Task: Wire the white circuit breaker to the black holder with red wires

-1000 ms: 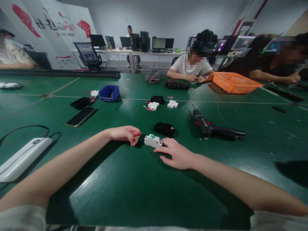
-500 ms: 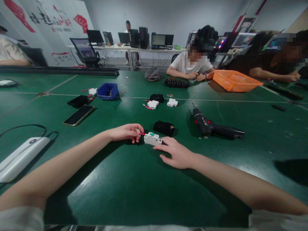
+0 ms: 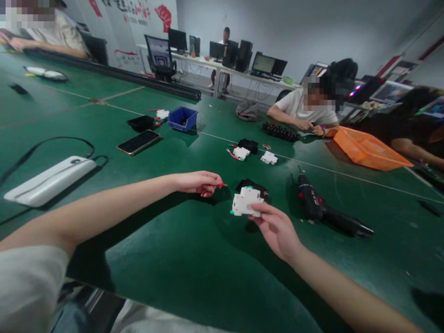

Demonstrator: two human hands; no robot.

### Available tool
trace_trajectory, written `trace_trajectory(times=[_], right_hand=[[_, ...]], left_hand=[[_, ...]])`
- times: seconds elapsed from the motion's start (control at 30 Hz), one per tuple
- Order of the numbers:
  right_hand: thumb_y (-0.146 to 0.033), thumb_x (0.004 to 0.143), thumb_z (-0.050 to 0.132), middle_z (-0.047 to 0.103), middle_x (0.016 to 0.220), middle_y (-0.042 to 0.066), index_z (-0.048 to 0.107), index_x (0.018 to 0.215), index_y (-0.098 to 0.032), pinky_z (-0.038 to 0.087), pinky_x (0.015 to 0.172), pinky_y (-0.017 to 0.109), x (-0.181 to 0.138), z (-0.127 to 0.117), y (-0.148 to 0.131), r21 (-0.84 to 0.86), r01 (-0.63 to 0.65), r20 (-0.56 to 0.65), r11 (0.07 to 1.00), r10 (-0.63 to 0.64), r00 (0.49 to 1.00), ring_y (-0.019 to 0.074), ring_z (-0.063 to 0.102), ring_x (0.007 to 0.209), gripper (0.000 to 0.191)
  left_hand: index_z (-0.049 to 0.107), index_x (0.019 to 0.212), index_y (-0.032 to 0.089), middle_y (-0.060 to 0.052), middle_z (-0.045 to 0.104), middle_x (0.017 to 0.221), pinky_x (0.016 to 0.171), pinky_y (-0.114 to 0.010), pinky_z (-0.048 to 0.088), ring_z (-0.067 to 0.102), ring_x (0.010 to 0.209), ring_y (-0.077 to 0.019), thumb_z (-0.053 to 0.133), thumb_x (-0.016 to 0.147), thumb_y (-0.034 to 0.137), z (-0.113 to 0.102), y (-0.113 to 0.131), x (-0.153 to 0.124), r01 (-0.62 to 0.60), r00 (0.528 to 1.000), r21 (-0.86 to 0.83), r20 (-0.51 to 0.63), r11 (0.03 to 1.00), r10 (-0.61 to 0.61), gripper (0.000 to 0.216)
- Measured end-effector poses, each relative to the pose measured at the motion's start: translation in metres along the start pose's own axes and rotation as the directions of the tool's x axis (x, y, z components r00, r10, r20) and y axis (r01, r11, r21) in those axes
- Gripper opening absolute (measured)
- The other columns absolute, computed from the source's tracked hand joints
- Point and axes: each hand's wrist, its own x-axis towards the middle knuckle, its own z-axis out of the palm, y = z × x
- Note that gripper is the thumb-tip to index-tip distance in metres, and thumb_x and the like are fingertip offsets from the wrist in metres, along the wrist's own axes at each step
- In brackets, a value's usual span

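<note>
My left hand (image 3: 201,183) pinches a short red wire (image 3: 222,185), whose end sticks out to the right of the fingertips. In my right hand (image 3: 279,229) is a white circuit breaker (image 3: 247,202) with green bits at its top and lower left corner, held by its right edge with its broad side facing me. A gap separates the wire from the breaker. Just behind the breaker lies a black plastic part (image 3: 265,192), partly hidden by it. Farther back are two more white breakers, one with a red wire (image 3: 241,153) and one without (image 3: 269,157).
A black cordless drill (image 3: 317,206) lies to the right. On the left are a phone (image 3: 139,142), a blue bin (image 3: 182,119), a black tray (image 3: 141,123) and a white device with a strap (image 3: 52,180). An orange basket (image 3: 371,150) stands near a seated person (image 3: 301,108) across the table.
My right hand has lifted the breaker and turned its broad side toward me. The red wire is now apart from the breaker, in my left hand. The camera view has tilted and shifted.
</note>
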Motion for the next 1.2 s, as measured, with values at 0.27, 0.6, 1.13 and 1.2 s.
trace_trajectory(times=[0.27, 0.6, 1.13, 1.2], right_hand=[[-0.038, 0.089, 0.05, 0.075, 0.111, 0.007, 0.077, 0.097, -0.027, 0.056, 0.093, 0.052, 0.016, -0.015, 0.014, 0.095, -0.226, 0.099, 0.969, 0.216, 0.971, 0.0284, 0.068, 0.104, 0.03], [-0.043, 0.086, 0.043, 0.072, 0.12, 0.008, 0.075, 0.103, -0.026, 0.052, 0.096, 0.053, 0.026, -0.017, 0.007, 0.052, -0.264, 0.078, 0.963, 0.26, 0.962, 0.0295, 0.064, 0.11, 0.04], [-0.044, 0.085, 0.043, 0.07, 0.102, 0.012, 0.063, 0.118, -0.023, 0.054, 0.089, 0.049, 0.027, -0.015, 0.004, 0.045, -0.275, 0.188, 0.96, 0.262, 0.946, 0.0277, 0.066, 0.098, 0.044], [-0.044, 0.086, 0.044, 0.07, 0.102, 0.012, 0.063, 0.119, -0.023, 0.053, 0.09, 0.051, 0.027, -0.015, 0.004, 0.043, -0.279, 0.2, 0.959, 0.265, 0.943, 0.0281, 0.066, 0.098, 0.044]], left_hand=[[0.067, 0.079, 0.018, 0.004, 0.04, 0.05, 0.051, -0.027, 0.038, 0.045, 0.05, -0.0138, 0.064, 0.092, 0.043, 0.024, -0.001, -0.014, 0.047, 0.927, 0.131, 0.362, 0.99, -0.093, 0.029], [0.077, 0.077, 0.017, 0.001, 0.042, 0.052, 0.052, -0.029, 0.04, 0.043, 0.051, -0.0137, 0.071, 0.086, 0.05, 0.015, -0.002, -0.01, 0.033, 0.899, 0.134, 0.429, 0.99, -0.088, 0.034], [0.072, 0.08, 0.016, -0.002, 0.057, 0.062, 0.056, -0.027, 0.041, 0.051, 0.058, -0.0142, 0.073, 0.086, 0.044, 0.01, -0.007, -0.004, 0.085, 0.919, 0.087, 0.379, 0.993, -0.112, 0.029], [0.072, 0.078, 0.015, -0.002, 0.055, 0.06, 0.056, -0.028, 0.042, 0.052, 0.058, -0.0154, 0.073, 0.086, 0.042, 0.01, -0.006, -0.003, 0.11, 0.922, 0.08, 0.365, 0.991, -0.132, 0.028]])
